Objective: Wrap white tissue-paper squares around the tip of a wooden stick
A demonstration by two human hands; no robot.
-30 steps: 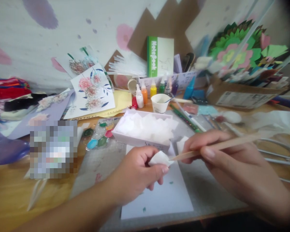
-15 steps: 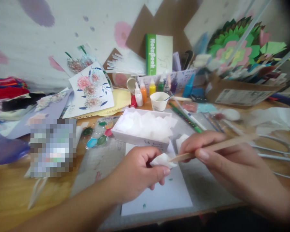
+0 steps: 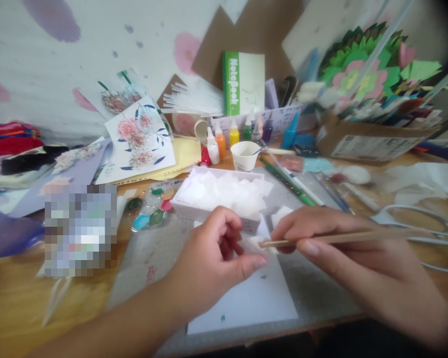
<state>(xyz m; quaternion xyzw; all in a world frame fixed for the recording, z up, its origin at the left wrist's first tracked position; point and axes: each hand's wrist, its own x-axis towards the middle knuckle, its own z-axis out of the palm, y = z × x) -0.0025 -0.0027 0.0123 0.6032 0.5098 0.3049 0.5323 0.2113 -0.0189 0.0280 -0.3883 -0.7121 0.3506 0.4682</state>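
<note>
My left hand (image 3: 216, 258) is curled, thumb and fingers pinching a small white paper piece (image 3: 259, 243) that is mostly hidden behind them. My right hand (image 3: 343, 253) grips a thin wooden stick (image 3: 343, 237) lying nearly level, its tip touching the paper piece at my left thumb. Both hands hover over a white sheet (image 3: 250, 298) on a grey mat. Just behind them a shallow white box (image 3: 205, 211) holds several white paper pieces.
A white cup (image 3: 245, 155) and small paint bottles (image 3: 221, 141) stand behind the box. Green pencils (image 3: 289, 183) lie to the right, scissors (image 3: 421, 223) farther right. Flower prints (image 3: 140, 136) at left, a green notebook (image 3: 242, 82) and a cardboard box of paper flowers (image 3: 373, 141) at the back.
My left hand turned and its fingers closed further over the paper piece, hiding most of it. The stick in my right hand dropped to a flatter angle and shifted slightly left.
</note>
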